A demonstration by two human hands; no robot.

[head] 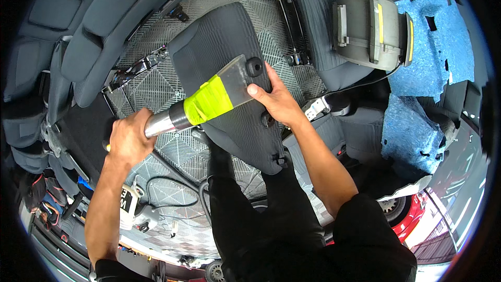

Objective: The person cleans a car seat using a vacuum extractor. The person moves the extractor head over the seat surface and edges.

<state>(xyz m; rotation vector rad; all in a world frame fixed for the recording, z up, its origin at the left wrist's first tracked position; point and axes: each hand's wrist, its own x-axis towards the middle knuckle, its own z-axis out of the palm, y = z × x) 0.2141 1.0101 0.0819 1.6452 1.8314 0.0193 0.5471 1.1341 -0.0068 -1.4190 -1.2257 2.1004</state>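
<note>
My left hand (131,137) is closed round the metal tube of a vacuum extractor nozzle (158,123), whose clear flared head is wrapped in bright yellow-green tape. The nozzle's wide end lies across a dark ribbed fabric car seat part (219,39), near its round black fitting (254,66). My right hand (280,102) grips the right edge of that seat part, thumb on top near the end of the nozzle, fingers mostly hidden behind it. The seat part rests against my legs, above the tiled floor.
A grey hose (176,172) runs from near my left hand past a white machine (129,205) with cables. Car seats (105,11) stand left. At right are more seats (321,35), a grey backpack-like case (356,31) and blue fibre padding (434,47). Another person (43,199) is at far left.
</note>
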